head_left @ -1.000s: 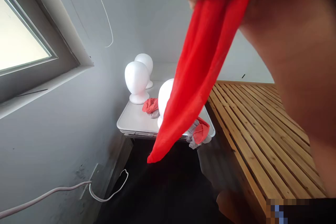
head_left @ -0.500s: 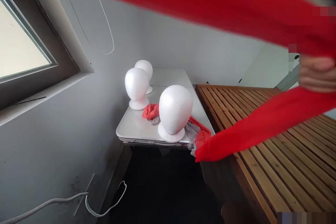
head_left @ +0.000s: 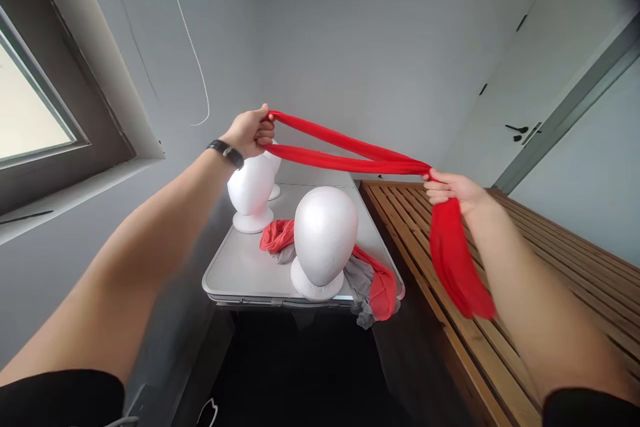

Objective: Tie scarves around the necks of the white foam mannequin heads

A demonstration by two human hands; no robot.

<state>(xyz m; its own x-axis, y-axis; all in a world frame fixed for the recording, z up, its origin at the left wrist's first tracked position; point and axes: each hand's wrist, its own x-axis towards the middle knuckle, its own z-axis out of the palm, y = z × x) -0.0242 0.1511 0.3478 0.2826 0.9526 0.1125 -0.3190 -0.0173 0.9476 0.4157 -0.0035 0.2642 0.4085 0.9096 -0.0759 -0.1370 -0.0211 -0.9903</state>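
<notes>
A long red scarf [head_left: 345, 143] stretches in a loop between my two hands, above the table. My left hand [head_left: 253, 132], with a black watch on its wrist, grips the looped end. Around both strands where they meet, my right hand [head_left: 453, 188] is closed, and the loose ends hang below it. Under the scarf, a white foam head [head_left: 326, 237] stands upright at the table's front edge. Behind it lies a coral and grey scarf [head_left: 383, 290], which droops over the front right corner. Another foam head [head_left: 250, 193] stands to the left, partly hiding a third.
The white folding table [head_left: 240, 273] stands against the grey wall. A slatted wooden bench or bed frame [head_left: 505, 300] runs along its right side. At the left is a window [head_left: 37, 103] with a hanging cord. A door with a black handle [head_left: 517, 129] is at the right.
The red scarf, earlier sweeping close across the view, is now held farther out and folded into a loop. My left hand has come into view, and my right hand has moved left and forward.
</notes>
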